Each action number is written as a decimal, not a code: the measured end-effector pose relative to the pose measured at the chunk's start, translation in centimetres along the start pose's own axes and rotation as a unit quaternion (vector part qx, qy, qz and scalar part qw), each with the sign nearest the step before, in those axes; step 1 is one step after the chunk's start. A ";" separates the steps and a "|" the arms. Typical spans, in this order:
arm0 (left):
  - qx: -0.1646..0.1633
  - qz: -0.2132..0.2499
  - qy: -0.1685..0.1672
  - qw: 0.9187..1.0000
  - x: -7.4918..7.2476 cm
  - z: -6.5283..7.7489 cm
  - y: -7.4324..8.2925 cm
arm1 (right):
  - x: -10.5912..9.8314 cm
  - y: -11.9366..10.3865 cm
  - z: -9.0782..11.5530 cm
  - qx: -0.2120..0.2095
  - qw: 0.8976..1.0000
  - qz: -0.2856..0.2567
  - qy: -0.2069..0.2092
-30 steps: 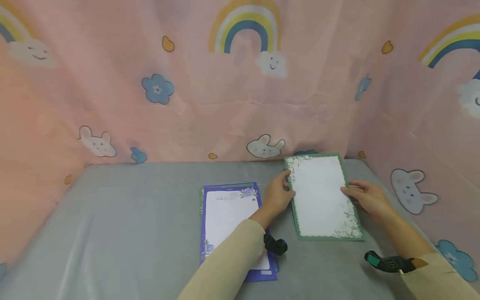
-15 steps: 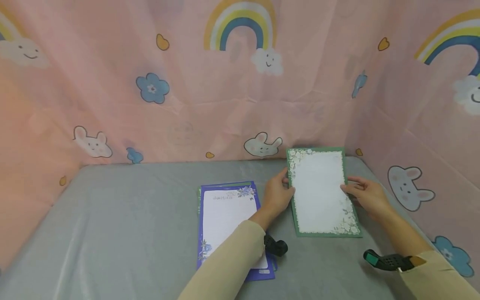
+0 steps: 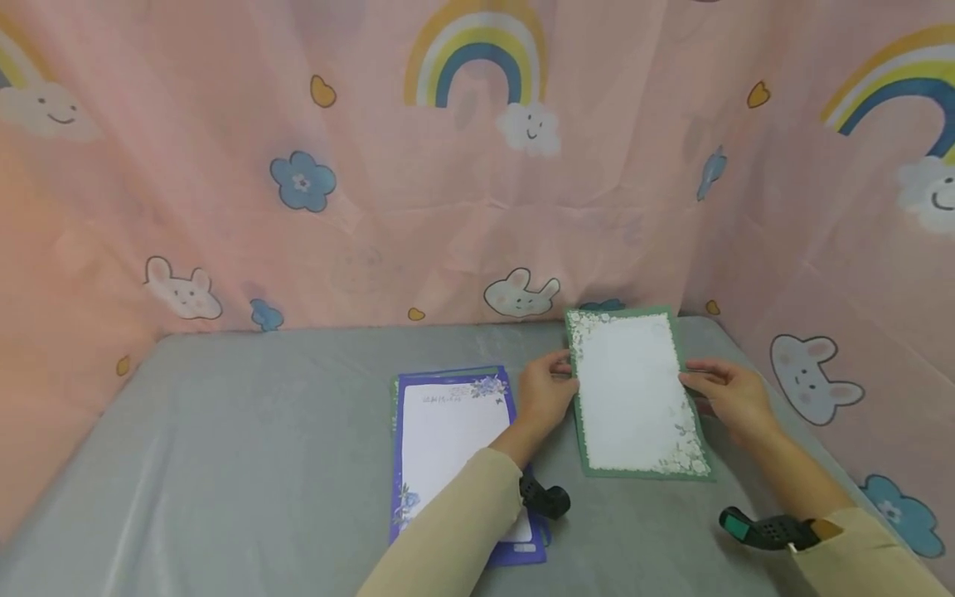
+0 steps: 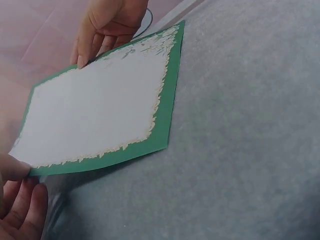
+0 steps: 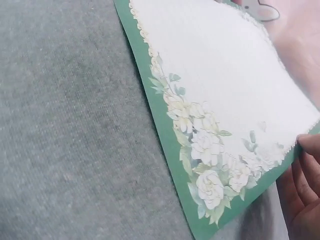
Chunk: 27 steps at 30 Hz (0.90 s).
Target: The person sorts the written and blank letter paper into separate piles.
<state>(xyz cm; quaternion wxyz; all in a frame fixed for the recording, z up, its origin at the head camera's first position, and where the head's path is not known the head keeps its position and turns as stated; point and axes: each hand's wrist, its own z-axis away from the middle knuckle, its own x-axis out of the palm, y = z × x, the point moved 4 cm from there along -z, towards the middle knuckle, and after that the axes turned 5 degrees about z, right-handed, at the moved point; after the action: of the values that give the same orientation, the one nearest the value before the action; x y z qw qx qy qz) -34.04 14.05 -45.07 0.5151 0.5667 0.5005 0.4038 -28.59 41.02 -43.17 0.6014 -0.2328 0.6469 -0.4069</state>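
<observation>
Between both hands is a green-bordered sheet of stationery paper (image 3: 630,394), white in the middle with white flowers at two corners. My left hand (image 3: 548,394) pinches its left edge, thumb on the face and fingers behind. On the opposite edge my right hand (image 3: 734,402) pinches it the same way. In the left wrist view the sheet (image 4: 95,107) is tilted up off the cloth, its near edge casting a shadow. The right wrist view shows the flowered corner (image 5: 210,187) close over the grey cloth, with the right thumb (image 5: 307,143) on the border.
To the left, partly under the left sleeve (image 3: 455,526), lies a small stack of sheets with a purple-bordered sheet (image 3: 448,439) on top and green edges showing beneath. Grey cloth (image 3: 261,456) covers the table. A pink printed curtain (image 3: 373,232) rises behind and at the sides.
The green-bordered sheet's top edge rose a little, then came back down and tilted slightly leftward. Both hands keep their hold, and the purple sheet stays in place.
</observation>
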 end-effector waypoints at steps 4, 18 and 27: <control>0.007 -0.022 -0.004 1.000 -0.4 0.0 0.1 | 0.3 -0.4 -0.3 -0.005 1.000 -0.012 -0.001; 0.010 -0.126 -0.044 0.991 1.0 0.3 0.0 | -0.3 1.2 -0.4 0.010 0.995 0.098 -0.017; 0.008 -0.155 -0.032 0.987 1.2 0.4 -0.4 | -0.2 1.9 -0.8 -0.005 0.994 0.112 -0.002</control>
<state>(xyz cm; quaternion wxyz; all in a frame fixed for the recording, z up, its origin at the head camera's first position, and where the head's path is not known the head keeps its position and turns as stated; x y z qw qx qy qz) -33.47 15.10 -45.64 0.5824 0.4993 0.5686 0.2969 -28.96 42.43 -44.65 0.6436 -0.1627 0.6697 -0.3329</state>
